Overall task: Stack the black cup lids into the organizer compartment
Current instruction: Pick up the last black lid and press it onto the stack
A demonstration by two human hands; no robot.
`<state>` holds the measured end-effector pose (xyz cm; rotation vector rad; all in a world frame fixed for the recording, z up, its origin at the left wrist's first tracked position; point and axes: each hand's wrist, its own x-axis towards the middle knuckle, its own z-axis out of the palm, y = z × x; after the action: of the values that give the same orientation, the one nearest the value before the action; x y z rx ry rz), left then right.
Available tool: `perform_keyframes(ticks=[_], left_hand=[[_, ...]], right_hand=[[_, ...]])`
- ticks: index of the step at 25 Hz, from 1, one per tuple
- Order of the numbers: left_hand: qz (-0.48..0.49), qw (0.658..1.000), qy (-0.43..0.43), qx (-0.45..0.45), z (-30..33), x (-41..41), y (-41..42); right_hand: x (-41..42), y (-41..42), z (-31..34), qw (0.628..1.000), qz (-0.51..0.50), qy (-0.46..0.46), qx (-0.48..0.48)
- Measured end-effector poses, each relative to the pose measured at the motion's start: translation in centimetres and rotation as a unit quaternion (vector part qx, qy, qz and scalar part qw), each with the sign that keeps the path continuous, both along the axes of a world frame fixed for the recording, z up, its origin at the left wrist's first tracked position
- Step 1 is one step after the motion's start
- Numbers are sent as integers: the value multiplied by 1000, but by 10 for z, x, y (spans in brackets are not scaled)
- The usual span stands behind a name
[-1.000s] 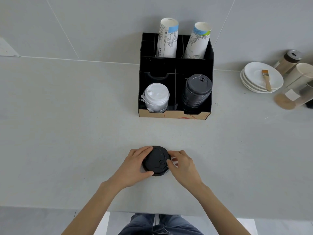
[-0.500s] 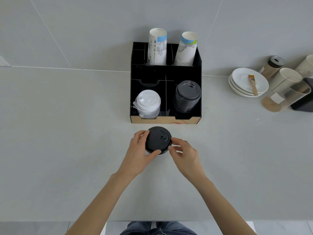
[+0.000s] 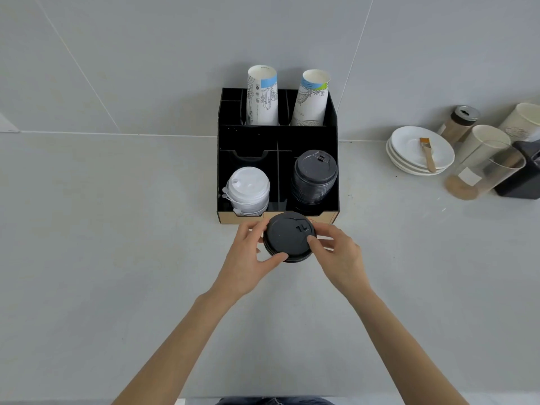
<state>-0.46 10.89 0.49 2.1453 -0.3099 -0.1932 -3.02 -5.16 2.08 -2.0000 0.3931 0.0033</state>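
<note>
A small stack of black cup lids [image 3: 287, 236] is held just in front of the black organizer [image 3: 248, 141], above the counter. My left hand [image 3: 248, 257] grips its left rim, my right hand [image 3: 336, 252] its right rim. The organizer's front right compartment holds a tall stack of black lids [image 3: 314, 178]. Its front left compartment holds white lids [image 3: 248, 188].
Two stacks of paper cups [image 3: 261, 99] stand in the organizer's back compartments. At the right are stacked white saucers [image 3: 409, 153] with a small brush [image 3: 427, 154], a shaker jar [image 3: 460, 124], tipped clear containers [image 3: 485, 171] and a black object [image 3: 523, 176]. The wall is right behind.
Both hands lifted the black lids off the counter and carried them forward to the organizer's front edge. The head view shifted closer.
</note>
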Motion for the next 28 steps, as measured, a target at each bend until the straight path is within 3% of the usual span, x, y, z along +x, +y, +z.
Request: perform_keyframes(ticks=[16, 28], left_hand=[[31, 999, -25, -30, 27, 58, -58], [81, 997, -1, -3, 15, 109, -93]], right_hand=[[64, -51, 41, 998, 0, -50, -36], [132, -69, 21, 990, 42, -44, -126]])
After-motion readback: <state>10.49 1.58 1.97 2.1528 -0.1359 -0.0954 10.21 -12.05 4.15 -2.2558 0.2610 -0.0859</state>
